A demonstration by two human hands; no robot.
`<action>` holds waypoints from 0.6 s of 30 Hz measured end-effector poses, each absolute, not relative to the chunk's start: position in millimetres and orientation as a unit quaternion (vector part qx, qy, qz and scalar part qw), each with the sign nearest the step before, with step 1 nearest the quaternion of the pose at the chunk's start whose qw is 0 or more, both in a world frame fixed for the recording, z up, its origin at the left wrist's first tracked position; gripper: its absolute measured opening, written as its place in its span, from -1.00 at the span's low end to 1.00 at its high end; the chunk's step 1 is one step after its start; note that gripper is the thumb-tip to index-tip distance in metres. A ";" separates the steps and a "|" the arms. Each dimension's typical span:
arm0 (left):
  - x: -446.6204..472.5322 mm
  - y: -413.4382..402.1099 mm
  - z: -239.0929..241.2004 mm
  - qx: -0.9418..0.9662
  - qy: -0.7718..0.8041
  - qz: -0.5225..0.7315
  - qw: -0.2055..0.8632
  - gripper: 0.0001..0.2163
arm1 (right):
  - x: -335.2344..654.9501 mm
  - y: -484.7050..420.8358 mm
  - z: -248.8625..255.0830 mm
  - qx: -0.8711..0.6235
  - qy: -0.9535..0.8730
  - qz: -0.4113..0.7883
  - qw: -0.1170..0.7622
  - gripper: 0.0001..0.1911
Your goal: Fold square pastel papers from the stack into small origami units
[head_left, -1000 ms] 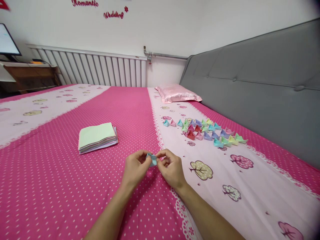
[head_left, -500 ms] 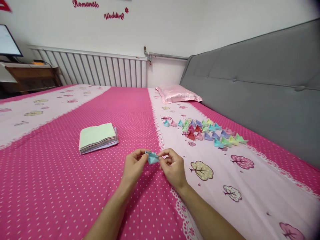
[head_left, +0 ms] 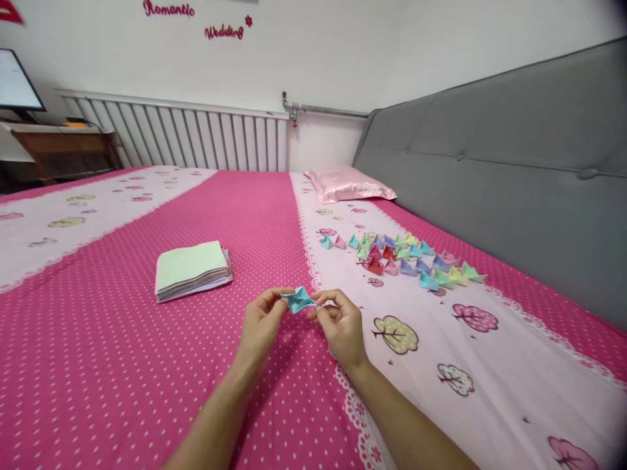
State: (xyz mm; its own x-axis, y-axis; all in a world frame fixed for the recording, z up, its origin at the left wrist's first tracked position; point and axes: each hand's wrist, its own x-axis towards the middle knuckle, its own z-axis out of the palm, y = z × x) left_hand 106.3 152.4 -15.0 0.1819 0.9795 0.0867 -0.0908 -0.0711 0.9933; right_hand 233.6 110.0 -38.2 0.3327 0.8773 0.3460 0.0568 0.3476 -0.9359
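Observation:
A small light-blue paper boat is held above the bed between my two hands. My left hand pinches its left tip between thumb and fingers. At the opposite tip, my right hand is closed in the same way. The boat's folded sides are spread, with a peak standing up in the middle. To the right, several folded paper boats in blue, green, pink, red, purple and yellow stand in rows on the bedspread. A stack of coloured paper sheets, pale green on top, lies to the left.
The bedspread is pink with white dots and pale printed bands. A pink pillow lies at the far side, by the grey headboard. Behind the bed are a white radiator and a monitor on a desk.
The light-blue boat has risen slightly and tipped, so its opened folds and middle peak show more. Both hands keep hold of its tips; the paper stack and the row of boats are unmoved.

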 end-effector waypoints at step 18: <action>111.5 145.9 -11.8 0.574 0.387 0.497 0.523 -0.84 | 231.5 115.7 -40.5 -0.467 -0.424 0.392 0.669 -0.86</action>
State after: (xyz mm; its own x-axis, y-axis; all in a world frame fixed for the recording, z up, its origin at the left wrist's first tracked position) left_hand 111.5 145.9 -11.8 0.2058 0.9645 0.1656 -0.0760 -0.1529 0.9853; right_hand 231.5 115.7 -40.5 0.3318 0.9216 0.2014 -0.1285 0.2557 -0.9582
